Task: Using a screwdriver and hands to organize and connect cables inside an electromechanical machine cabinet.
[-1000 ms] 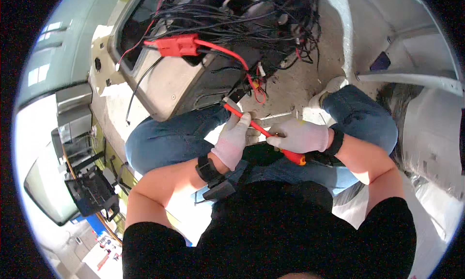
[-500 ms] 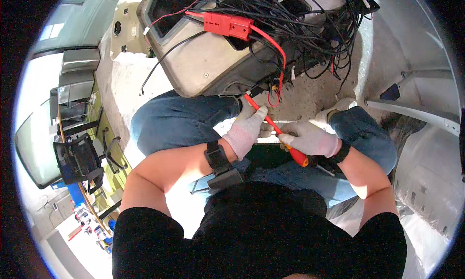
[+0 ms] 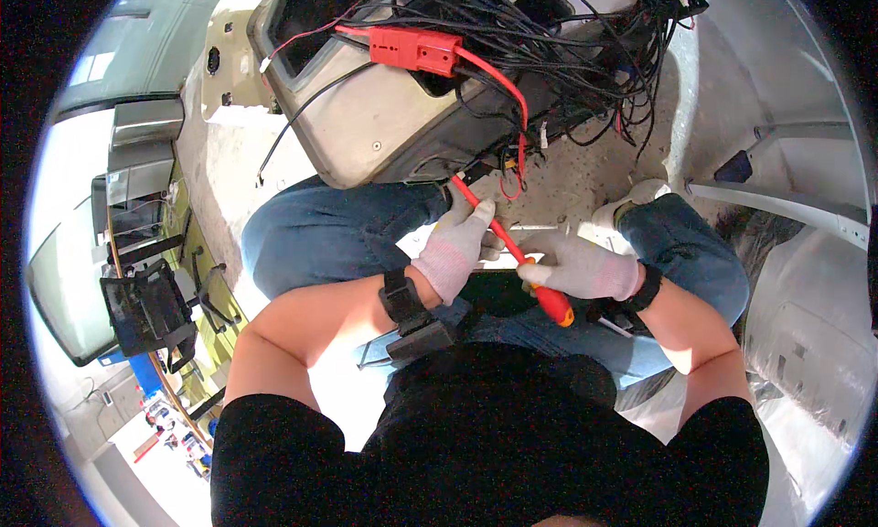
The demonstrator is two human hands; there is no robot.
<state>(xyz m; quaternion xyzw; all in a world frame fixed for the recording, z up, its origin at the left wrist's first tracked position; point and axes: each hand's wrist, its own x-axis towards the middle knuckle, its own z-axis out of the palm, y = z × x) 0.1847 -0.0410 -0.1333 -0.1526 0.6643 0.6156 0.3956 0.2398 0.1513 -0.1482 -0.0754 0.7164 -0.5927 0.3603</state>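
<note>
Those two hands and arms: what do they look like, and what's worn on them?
The left hand and right hand wear whitish gloves with pinkish cuffs. Each wrist has a black band; the left one is bulkier, with a dark boxy piece beside it. The black sleeves are short.

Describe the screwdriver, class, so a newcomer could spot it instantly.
Find the beige-topped unit heaped with black cables. Just below it, the gloved left hand and right hand hold the screwdriver. Unlike the curving red cable above, it is straight, with a bulging red-and-yellow handle.
</note>
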